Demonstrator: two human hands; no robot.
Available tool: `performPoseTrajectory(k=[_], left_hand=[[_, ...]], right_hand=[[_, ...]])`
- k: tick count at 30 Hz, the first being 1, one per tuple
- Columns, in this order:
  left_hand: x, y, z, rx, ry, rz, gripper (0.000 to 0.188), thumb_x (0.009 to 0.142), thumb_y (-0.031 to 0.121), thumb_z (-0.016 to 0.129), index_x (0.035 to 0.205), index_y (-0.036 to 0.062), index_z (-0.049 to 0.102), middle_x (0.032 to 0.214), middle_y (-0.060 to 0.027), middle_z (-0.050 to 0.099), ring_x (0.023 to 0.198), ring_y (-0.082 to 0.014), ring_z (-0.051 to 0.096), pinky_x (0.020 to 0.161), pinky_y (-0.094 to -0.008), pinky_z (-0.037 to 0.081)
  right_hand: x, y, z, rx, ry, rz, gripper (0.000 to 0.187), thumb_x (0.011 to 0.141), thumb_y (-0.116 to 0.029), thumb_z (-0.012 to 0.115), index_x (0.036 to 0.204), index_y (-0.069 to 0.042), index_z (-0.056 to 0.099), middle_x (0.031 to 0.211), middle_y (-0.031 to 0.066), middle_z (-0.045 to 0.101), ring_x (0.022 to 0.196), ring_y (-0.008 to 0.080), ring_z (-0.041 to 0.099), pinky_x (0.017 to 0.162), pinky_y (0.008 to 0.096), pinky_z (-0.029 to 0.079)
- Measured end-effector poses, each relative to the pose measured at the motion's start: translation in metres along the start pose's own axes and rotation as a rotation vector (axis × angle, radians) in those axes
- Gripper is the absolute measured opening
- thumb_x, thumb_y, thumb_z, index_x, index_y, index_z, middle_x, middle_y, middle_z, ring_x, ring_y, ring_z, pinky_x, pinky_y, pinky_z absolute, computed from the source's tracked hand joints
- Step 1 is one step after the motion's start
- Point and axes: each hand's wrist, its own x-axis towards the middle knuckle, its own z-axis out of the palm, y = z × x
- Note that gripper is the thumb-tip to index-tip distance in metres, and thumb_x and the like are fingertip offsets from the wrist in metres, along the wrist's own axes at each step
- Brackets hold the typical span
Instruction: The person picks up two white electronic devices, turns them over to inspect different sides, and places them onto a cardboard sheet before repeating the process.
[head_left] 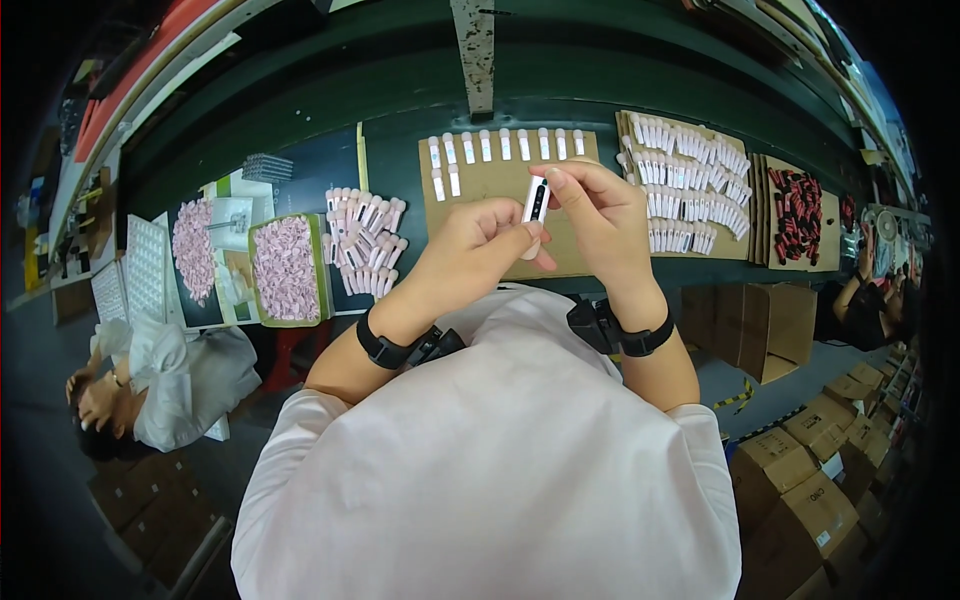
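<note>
A small white stick-shaped device (536, 203) with a black strip down its face and a pale pink rounded end is held up in front of me. The fingers of my left hand (478, 240) close round its lower part, near the pink end. At its upper end, the thumb and index finger of my right hand (606, 212) pinch it. Behind my hands, a brown cardboard sheet (481, 194) bears a row of several similar white devices (504, 145) with pink tops, and a few more below that row at its left.
To the left lie a loose pile of similar devices (366, 235) and a green-rimmed tray (322, 270) of pink pieces. On the right, a cardboard sheet holds rows of devices (690, 180); beyond are red-and-black parts (795, 215). Co-workers (170, 385) sit at both sides. Cardboard boxes (815, 510) stand lower right.
</note>
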Motion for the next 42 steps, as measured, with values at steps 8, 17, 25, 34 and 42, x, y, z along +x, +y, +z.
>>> performPoseTrajectory(k=[8,17,25,34,42], left_hand=[[-0.001,0.0,0.001,-0.03,-0.012,0.001,0.021,0.094,0.014,0.053,0.092,-0.0059,0.06,0.084,-0.0069,0.064,0.08,-0.0163,0.068,0.07,-0.0252,0.05],[0.013,-0.028,-0.015,0.092,-0.007,0.008,0.021,0.095,0.016,0.054,0.096,-0.0038,0.061,0.092,-0.0083,0.066,0.089,-0.0165,0.066,0.078,-0.0256,0.048],[0.008,-0.153,-0.066,0.786,0.216,-0.065,0.032,0.087,0.024,0.064,0.107,0.0002,0.058,0.1,-0.0167,0.065,0.095,-0.0326,0.063,0.083,-0.0405,0.05],[0.019,-0.212,-0.091,1.193,0.2,-0.033,0.034,0.078,0.017,0.068,0.108,0.0038,0.058,0.118,-0.0161,0.054,0.111,-0.0339,0.051,0.091,-0.0412,0.045],[0.02,-0.222,-0.09,1.248,0.2,-0.002,0.038,0.071,0.016,0.072,0.105,0.0044,0.059,0.123,-0.0164,0.048,0.117,-0.0329,0.045,0.092,-0.0426,0.043]], right_hand=[[-0.001,0.001,0.0,-0.013,0.017,-0.01,0.019,0.093,-0.013,0.059,0.1,0.001,0.069,0.09,0.0063,0.066,0.076,0.0099,0.06,0.068,0.0217,0.049],[0.0,0.018,-0.002,0.083,-0.108,0.156,0.018,0.091,-0.004,0.06,0.107,0.002,0.063,0.094,0.0043,0.064,0.082,0.0073,0.058,0.074,0.0199,0.047],[-0.007,0.158,0.005,-0.241,-0.153,0.262,0.015,0.087,-0.001,0.063,0.102,-0.001,0.061,0.094,0.0052,0.064,0.082,0.0114,0.061,0.073,0.0224,0.049],[0.032,0.257,0.043,-0.768,-0.14,-0.284,0.011,0.079,-0.004,0.065,0.089,-0.006,0.06,0.1,0.0084,0.062,0.088,0.0313,0.059,0.076,0.0402,0.049],[0.028,0.283,0.049,-0.887,-0.231,-0.326,0.012,0.077,-0.005,0.065,0.089,-0.008,0.061,0.111,0.0081,0.057,0.1,0.03,0.054,0.084,0.0404,0.045]])
